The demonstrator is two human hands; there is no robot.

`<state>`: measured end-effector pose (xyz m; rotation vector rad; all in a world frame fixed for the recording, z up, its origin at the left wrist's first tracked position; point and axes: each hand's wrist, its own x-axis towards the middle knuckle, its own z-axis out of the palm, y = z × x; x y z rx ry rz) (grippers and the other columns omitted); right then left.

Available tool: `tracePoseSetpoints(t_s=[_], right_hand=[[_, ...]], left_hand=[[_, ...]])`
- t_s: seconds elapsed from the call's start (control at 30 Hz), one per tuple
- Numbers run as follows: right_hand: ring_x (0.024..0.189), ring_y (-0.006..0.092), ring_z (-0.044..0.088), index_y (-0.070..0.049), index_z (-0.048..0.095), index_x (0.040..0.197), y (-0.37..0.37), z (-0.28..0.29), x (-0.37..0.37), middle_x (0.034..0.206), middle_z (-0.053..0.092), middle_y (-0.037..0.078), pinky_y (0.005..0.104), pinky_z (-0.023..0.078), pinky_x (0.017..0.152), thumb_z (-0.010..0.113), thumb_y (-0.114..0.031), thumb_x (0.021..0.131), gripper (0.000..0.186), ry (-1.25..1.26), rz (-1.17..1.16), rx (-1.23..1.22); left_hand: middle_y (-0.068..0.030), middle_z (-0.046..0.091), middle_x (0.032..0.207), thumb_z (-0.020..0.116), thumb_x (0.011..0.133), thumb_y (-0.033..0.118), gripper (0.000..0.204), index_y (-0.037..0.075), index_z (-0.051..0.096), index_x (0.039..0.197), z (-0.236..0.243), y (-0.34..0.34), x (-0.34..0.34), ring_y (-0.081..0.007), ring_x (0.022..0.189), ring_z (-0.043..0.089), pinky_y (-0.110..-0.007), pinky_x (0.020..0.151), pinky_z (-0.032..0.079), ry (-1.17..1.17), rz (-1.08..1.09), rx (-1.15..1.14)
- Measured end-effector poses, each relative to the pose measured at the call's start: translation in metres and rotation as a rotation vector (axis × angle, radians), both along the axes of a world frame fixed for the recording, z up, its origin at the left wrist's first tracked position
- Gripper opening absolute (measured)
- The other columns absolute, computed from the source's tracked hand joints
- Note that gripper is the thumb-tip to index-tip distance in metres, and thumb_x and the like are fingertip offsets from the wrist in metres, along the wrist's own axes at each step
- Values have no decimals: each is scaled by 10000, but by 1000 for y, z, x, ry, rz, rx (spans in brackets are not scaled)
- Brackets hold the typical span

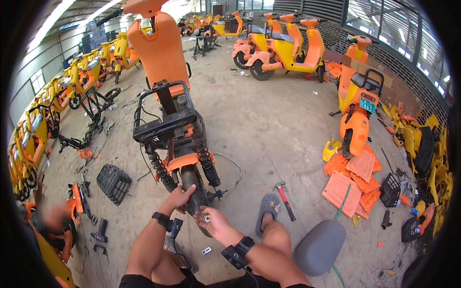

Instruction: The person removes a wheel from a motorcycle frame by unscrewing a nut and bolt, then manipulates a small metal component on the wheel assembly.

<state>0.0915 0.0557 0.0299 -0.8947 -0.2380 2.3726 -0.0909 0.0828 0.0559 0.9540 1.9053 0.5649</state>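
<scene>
A partly stripped scooter stands in front of me, its orange leg shield (161, 48) beyond a black rear rack (165, 125). Two black spring shocks flank the rear wheel's black tyre (194, 185). My left hand (179, 198) is closed against the tyre's left side, thumb on top. At the tyre's right side, near its lower end, my right hand (217, 223) has curled fingers. A small round silver metal piece (207, 218), like a nut or socket, shows at those fingers. The wheel's axle is hidden by my hands.
A hammer (285, 201) with a red handle lies right of my shoe. A grey seat (321, 247) is near my right knee. Left are a black basket (114, 184), a power tool (99, 231) and a person (55, 225). Orange panels (342, 192) lie right, before a parked scooter (357, 105).
</scene>
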Motion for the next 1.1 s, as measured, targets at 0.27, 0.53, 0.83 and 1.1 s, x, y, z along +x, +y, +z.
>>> tracePoseSetpoints(t_s=[0.27, 0.53, 0.83, 1.1], right_hand=[[851, 252, 608, -17, 444, 1142, 3, -5, -4, 939, 592, 129, 397, 526, 799, 468, -23, 849, 294, -21, -12, 8], [836, 225, 617, -26, 465, 1175, 1, -2, -1, 945, 615, 109, 363, 510, 766, 480, -102, 887, 298, -58, 24, 44], [769, 175, 606, -37, 554, 1089, 1, 9, 5, 902, 630, 74, 309, 468, 653, 470, -185, 928, 234, -120, 96, 120], [643, 124, 589, -12, 613, 1008, 0, 36, 9, 762, 627, 49, 263, 449, 557, 509, -175, 919, 213, -356, 191, 593]], left_hand=[[-217, 646, 830, 510, 877, 599, 764, -88, 434, 1201, 0, -4, -1, -289, 575, 675, -386, 429, 560, 99, -26, 51], [-311, 641, 909, 463, 855, 677, 836, -111, 518, 1127, 10, -9, 5, -420, 881, 650, -461, 772, 516, 571, -141, 163], [-204, 664, 841, 617, 856, 348, 356, -5, 621, 900, 28, -20, 11, -388, 799, 642, -462, 682, 509, 658, -203, 461], [-182, 652, 802, 638, 826, 197, 207, -9, 649, 825, 32, -25, 13, -372, 747, 625, -438, 669, 500, 494, -268, 582]])
